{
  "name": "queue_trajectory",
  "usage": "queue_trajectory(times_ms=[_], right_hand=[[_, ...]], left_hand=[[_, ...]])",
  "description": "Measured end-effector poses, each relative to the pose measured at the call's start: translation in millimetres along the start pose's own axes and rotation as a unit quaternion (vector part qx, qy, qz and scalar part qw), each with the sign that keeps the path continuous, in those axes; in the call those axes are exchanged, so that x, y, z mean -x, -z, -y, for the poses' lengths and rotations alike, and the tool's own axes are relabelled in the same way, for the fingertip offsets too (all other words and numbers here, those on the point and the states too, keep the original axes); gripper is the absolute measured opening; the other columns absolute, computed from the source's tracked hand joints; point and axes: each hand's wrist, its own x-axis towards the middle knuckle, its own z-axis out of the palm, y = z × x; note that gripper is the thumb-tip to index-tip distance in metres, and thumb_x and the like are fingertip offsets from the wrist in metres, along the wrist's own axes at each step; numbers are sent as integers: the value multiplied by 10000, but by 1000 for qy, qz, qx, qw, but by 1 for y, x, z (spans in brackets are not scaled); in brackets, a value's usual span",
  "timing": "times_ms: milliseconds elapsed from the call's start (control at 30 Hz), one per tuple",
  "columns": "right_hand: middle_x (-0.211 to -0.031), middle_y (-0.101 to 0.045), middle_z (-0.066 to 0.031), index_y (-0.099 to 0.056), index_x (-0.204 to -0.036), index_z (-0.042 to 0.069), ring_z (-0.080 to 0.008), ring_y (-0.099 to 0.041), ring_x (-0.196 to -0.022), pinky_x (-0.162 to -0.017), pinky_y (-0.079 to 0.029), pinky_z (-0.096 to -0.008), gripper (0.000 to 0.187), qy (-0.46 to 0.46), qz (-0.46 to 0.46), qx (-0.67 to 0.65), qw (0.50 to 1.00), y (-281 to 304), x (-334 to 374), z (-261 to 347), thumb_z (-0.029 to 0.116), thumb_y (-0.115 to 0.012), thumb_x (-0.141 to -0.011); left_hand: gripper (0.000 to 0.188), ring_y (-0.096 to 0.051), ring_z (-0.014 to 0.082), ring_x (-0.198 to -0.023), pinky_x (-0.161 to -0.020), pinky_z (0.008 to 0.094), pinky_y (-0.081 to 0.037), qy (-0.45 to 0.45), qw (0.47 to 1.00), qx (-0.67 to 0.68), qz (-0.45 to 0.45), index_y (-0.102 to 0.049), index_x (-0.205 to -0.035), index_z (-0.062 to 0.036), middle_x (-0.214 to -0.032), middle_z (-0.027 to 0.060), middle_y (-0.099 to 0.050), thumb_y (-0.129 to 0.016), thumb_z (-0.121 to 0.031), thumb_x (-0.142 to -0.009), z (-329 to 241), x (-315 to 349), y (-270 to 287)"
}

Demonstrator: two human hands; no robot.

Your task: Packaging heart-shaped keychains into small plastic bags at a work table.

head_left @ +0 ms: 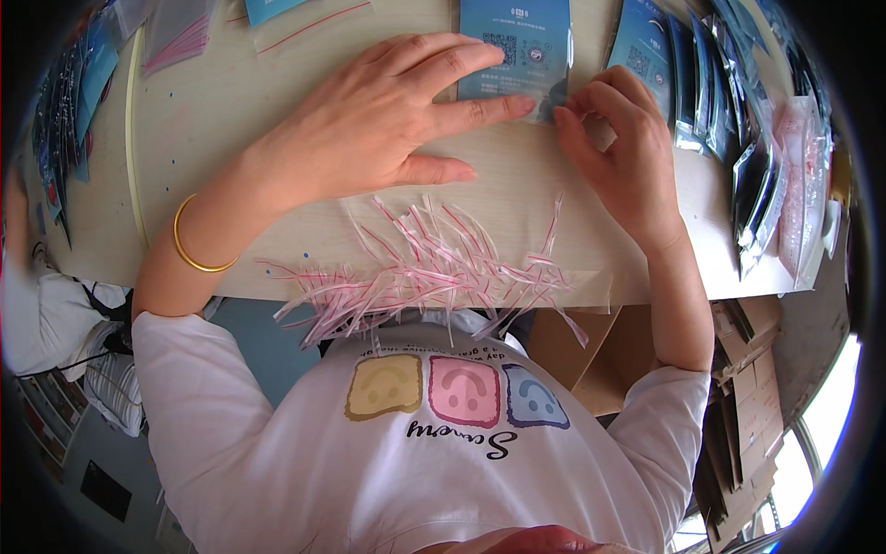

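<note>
In the head view, the left hand (397, 115) is spread and ungripping, two fingertips on a blue packet (533, 54) lying on the table (517, 175). The right hand (628, 143) curls at the packet's near right corner; whether it pinches, one cannot tell. Pink-and-white strips (415, 268) pile by the table's near edge.

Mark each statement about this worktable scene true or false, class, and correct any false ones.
1. The left hand reaches over the central blue packet. True.
2. A gold bracelet circles the right forearm. False: it circles the left forearm.
3. More blue packets are lined up beyond the right hand, on its right. True.
4. The pink-and-white strips are neatly stacked. False: they lie in a tangled heap.
</note>
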Motion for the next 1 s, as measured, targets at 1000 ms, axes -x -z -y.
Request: queue_trajectory(times_ms=[1000], right_hand=[[-1306,-513,-57,-524,-1253,76,-226,-523,-1134,-1045,-301,-394,422,102,-12,300,948,20,18,-7,113,-605,-841]], left_hand=[[480,-366,320,-1271,-1043,450,-295,81,956,-278,-45,-455,-1313,-61,-1329,151,-447,-529,-287,-895,74,20,44]])
